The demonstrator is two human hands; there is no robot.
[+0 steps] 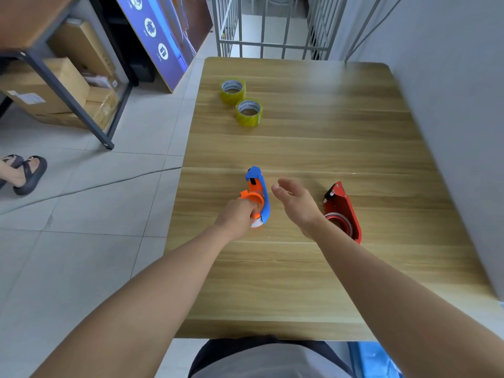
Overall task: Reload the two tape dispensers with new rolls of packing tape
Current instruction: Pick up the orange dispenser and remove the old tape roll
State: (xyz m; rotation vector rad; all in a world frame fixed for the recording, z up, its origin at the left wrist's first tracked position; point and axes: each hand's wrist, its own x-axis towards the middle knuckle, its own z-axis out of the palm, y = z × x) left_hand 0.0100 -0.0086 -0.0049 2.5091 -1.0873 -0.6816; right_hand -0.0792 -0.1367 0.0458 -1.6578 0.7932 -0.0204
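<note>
A blue and orange tape dispenser (pixel 257 196) lies on the wooden table (pixel 313 148) near its middle. My left hand (pixel 236 218) grips its near end, around the orange hub. My right hand (pixel 296 204) hovers open just to the right of it, fingers spread, holding nothing. A red tape dispenser (pixel 342 211) lies to the right of my right wrist, with a nearly spent core on its hub. Two yellowish rolls of packing tape stand at the far left of the table: one farther (pixel 232 90), one nearer (pixel 249 111).
A grey wall runs along the table's right edge. A metal railing stands behind the far edge. To the left are a shelf rack with cardboard boxes (pixel 46 88), a leaning blue poster, a cable on the tiled floor, and another person's feet in sandals (pixel 23 173).
</note>
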